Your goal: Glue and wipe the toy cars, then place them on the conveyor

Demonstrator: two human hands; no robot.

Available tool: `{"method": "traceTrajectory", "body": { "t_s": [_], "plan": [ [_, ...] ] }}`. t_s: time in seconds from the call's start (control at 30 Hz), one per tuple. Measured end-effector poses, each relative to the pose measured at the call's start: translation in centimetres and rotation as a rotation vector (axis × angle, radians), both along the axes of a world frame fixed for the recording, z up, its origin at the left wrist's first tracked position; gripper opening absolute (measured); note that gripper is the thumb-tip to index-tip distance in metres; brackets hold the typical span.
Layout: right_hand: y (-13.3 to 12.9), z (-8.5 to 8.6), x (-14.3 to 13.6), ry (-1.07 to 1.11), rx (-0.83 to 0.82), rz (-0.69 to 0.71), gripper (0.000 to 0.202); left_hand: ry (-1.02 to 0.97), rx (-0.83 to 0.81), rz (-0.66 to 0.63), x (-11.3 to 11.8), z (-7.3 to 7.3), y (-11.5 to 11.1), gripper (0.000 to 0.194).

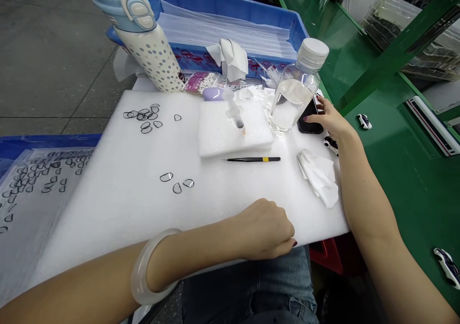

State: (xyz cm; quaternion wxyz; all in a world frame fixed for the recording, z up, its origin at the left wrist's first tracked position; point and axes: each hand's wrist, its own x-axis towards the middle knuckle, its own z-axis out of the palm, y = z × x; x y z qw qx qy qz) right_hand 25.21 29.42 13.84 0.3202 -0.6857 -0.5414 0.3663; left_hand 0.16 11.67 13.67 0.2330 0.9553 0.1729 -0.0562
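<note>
My right hand (331,118) reaches over the right edge of the white foam board (118,218) and grips a black phone (311,119), thumb on its surface and fingers at its far side. My left hand (264,230), a white bangle on its wrist, is curled into a fist near the board's front edge; its palm side is hidden. Black tweezers (251,159) lie in front of a small foam block (233,139) that carries a syringe (235,113). Three small black rings (177,188) lie mid-board, with a cluster of several more (143,114) farther back.
A clear bottle (293,101) stands beside the phone, and a crumpled tissue (318,176) lies nearer. Behind are a dotted tumbler (153,55) and a blue bin (223,0). More rings lie on a sheet (32,218) at left. Toy cars (447,267) sit on the green table (402,185).
</note>
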Motion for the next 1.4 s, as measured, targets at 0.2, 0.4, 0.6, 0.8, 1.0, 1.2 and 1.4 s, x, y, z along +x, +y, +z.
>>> {"method": "traceTrajectory", "body": {
  "t_s": [0.2,0.4,0.6,0.8,1.0,1.2,1.4],
  "plan": [
    [-0.3,-0.1,0.0,-0.078,0.019,0.031,0.113,-0.052,-0.003,0.02,-0.1,-0.3,-0.1,0.041],
    [0.1,-0.1,0.3,-0.028,-0.009,-0.011,0.097,0.005,-0.028,-0.001,0.0,0.0,0.1,0.04],
    [0.1,-0.1,0.4,0.008,-0.011,0.013,0.093,0.107,-0.027,-0.03,0.2,0.7,0.2,0.038],
    [0.6,-0.4,0.8,0.027,0.025,-0.048,0.081,0.127,-0.036,-0.039,0.2,0.8,0.3,0.038],
    [1.1,-0.7,0.6,0.005,0.048,-0.14,0.066,0.128,-0.036,-0.033,0.2,0.6,0.3,0.038],
    [1.5,-1.2,1.4,-0.016,0.074,-0.093,0.064,0.126,-0.02,-0.04,0.2,0.5,0.2,0.039],
    [1.9,-1.8,2.2,-0.027,0.092,-0.058,0.067,0.116,-0.015,-0.037,0.2,0.4,0.3,0.039]
  ]
}}
